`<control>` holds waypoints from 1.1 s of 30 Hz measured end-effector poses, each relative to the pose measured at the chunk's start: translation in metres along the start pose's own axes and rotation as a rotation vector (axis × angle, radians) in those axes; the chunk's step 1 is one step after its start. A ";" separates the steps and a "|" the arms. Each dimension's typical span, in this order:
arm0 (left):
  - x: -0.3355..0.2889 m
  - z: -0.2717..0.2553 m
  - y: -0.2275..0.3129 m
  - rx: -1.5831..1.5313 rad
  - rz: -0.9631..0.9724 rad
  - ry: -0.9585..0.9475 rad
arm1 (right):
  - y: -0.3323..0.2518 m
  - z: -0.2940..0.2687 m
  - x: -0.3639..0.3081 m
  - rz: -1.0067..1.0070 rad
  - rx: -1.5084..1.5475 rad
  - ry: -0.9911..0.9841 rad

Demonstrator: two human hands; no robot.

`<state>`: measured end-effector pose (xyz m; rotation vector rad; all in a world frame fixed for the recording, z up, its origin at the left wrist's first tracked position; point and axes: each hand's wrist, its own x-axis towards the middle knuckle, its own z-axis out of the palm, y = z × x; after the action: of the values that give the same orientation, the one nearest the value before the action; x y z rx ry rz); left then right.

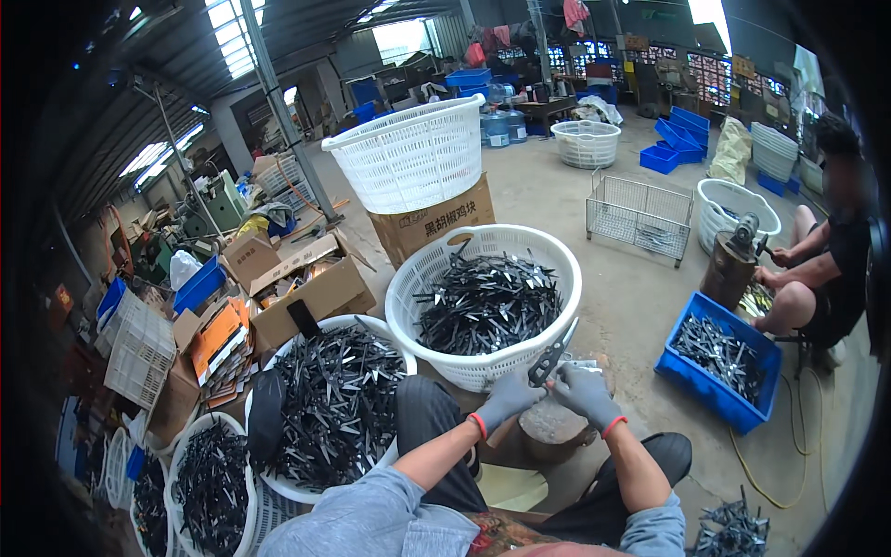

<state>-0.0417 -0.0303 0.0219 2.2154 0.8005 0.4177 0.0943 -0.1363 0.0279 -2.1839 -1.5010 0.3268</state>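
Observation:
Grey gloves with red cuffs cover both my hands. Between them is a black-handled bladed tool (548,363) with holes in its handle, its pale blade pointing up and right. My left hand (511,399) closes on the handle's lower end. On the other side, my right hand (587,394) has its fingers bent in by the same handle; its exact grip is partly hidden. Both hands are above a round block (557,429) between my knees. Just beyond them, a white basket (430,351) holds a heap of similar black and silver pieces (492,302).
More filled white baskets (252,506) stand at my left, near open cardboard boxes (320,311). An upper white basket (408,158) rests on a carton. At right, a blue crate (713,413) of metal pieces lies before a seated person (831,251). Loose pieces (733,531) lie at lower right.

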 end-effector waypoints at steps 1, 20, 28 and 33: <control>-0.001 -0.004 0.006 0.009 0.008 0.006 | 0.000 -0.001 0.001 0.002 -0.029 -0.014; 0.004 -0.036 0.051 0.225 0.031 0.053 | 0.003 -0.018 0.004 0.038 -0.049 0.109; -0.006 -0.027 0.068 0.259 0.038 0.042 | 0.005 -0.030 -0.016 0.093 -0.034 0.118; 0.006 -0.020 0.052 0.290 0.110 0.064 | 0.017 -0.030 -0.016 0.099 -0.072 0.094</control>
<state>-0.0253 -0.0441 0.0739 2.5353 0.8175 0.4510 0.1157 -0.1632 0.0447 -2.3012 -1.3764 0.2018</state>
